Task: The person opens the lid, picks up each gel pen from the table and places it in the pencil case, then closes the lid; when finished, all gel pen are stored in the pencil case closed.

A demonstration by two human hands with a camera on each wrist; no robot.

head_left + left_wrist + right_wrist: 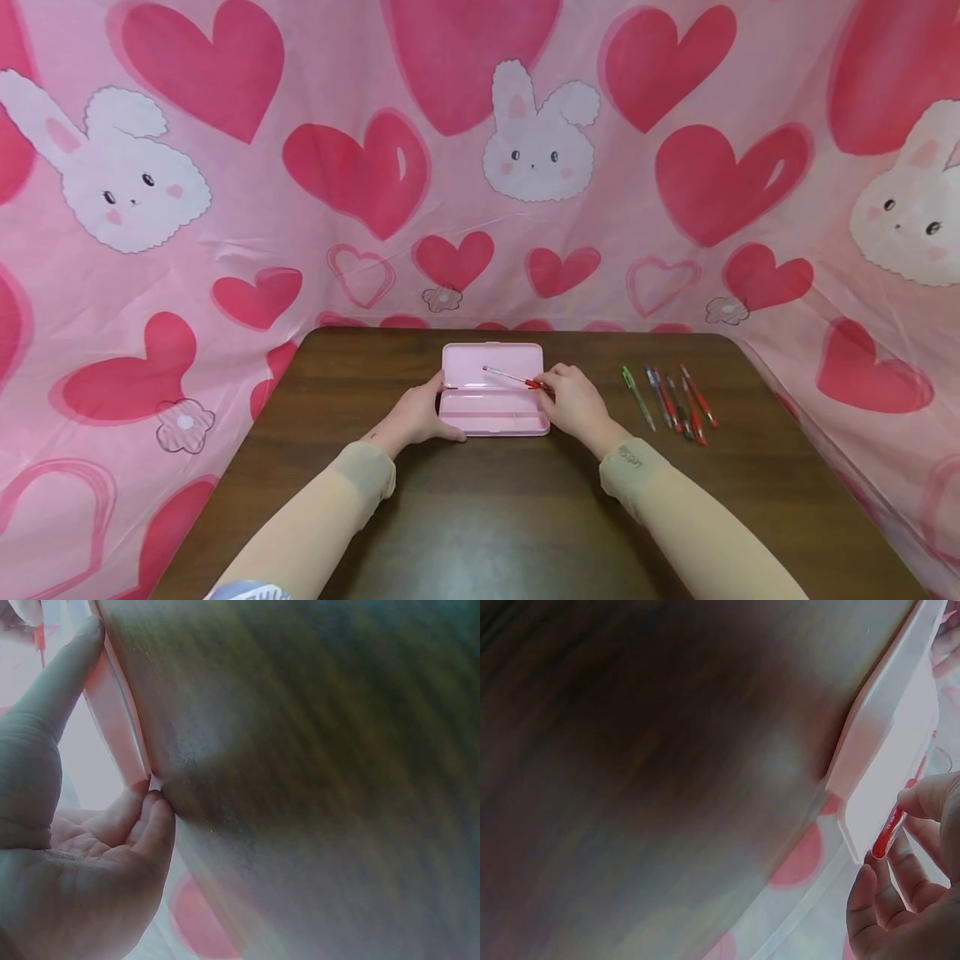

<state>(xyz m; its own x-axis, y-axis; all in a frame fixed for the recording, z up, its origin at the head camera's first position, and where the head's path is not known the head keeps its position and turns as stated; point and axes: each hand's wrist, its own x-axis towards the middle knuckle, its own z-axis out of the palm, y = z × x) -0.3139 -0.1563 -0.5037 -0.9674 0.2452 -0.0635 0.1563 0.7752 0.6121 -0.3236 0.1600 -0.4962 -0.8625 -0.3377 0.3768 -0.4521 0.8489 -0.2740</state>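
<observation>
An opened pink pencil case (480, 403) lies on the table with its lid (463, 360) tipped back. My left hand (412, 417) holds the case at its left end, thumb along the front edge and fingertips at the left side; the left wrist view shows the thumb and fingers on its pink wall (120, 724). Between thumb and fingers my right hand (576, 408) pinches a pen (507, 376) with a red end and a pale, thin barrel. The pen points left over the case, overlapping the lid in the head view. Its red end (891, 826) shows in the right wrist view.
Right of the case, a green pen (637, 398) lies on the dark wooden table (465, 517). Several red and dark pens (699, 397) lie beside it. A pink cloth with hearts and rabbits (525, 225) hangs behind and along both sides.
</observation>
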